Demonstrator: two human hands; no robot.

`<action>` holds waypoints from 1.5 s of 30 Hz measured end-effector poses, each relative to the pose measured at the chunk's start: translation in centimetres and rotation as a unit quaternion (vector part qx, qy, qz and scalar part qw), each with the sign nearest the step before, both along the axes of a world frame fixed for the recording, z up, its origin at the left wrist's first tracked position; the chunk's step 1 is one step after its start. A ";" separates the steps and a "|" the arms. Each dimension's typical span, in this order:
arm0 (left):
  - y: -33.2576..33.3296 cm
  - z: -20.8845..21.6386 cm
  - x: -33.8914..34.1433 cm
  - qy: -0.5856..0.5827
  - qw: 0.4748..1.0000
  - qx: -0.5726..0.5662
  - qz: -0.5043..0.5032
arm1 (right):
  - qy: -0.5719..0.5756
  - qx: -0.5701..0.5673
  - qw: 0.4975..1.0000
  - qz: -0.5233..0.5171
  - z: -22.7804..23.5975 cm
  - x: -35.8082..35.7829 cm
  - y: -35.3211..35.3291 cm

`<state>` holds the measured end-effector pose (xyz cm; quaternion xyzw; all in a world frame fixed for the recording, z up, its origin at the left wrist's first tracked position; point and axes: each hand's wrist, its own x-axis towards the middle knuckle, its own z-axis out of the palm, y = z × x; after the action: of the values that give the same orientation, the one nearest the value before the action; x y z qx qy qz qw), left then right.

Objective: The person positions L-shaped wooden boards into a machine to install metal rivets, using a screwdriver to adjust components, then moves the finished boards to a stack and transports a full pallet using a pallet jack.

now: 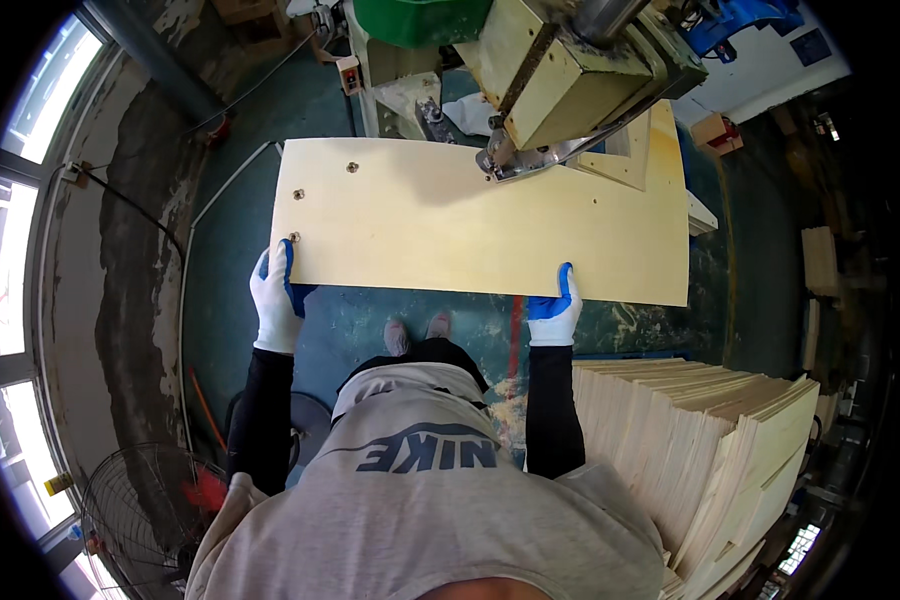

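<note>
A long pale plywood board (420, 220) lies level in front of me, reaching under the head of a pale green machine (580, 80). My left hand (278, 295), in a white and blue glove, grips the board's near left corner, thumb on top. My right hand (555, 308), gloved alike, is closed on the near edge right of the middle. Three small round metal fittings (298, 194) sit in the board's left end. A metal nose piece (500, 160) of the machine comes down over the far edge; whether it touches the wood I cannot tell.
A frame-shaped wooden piece (620, 160) is at the board's far right. Tall stacked wooden panels (670, 440) stand close by my right arm. Behind my left arm is a wire-caged fan (135, 510). A green bin or cover (420, 20) is at the far side.
</note>
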<state>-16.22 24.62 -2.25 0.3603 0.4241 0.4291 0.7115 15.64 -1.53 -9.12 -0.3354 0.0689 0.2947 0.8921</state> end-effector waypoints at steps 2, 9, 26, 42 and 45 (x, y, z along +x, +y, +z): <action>-0.2 0.2 -0.2 0.015 1.000 0.004 -0.014 | 0.008 -0.006 1.000 0.013 0.1 0.5 -0.3; 0.4 0.1 0.3 0.003 1.000 -0.020 0.012 | 0.020 -0.017 1.000 0.011 1.4 -0.5 0.3; 1.8 1.4 0.9 -0.014 0.999 0.037 0.002 | -0.029 0.029 0.998 -0.049 4.8 5.2 -7.0; -1.4 -1.8 -8.6 -0.207 0.973 -0.090 0.047 | -0.010 0.053 0.998 0.040 1.9 -3.8 0.4; -2.2 -1.4 -4.4 -0.197 0.978 -0.057 0.028 | -0.033 0.034 0.998 0.045 2.5 -2.7 2.4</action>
<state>-20.66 22.41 -3.60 0.2159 0.3090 0.4864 0.7883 12.99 0.89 -6.59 -0.3174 0.0140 0.3258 0.8904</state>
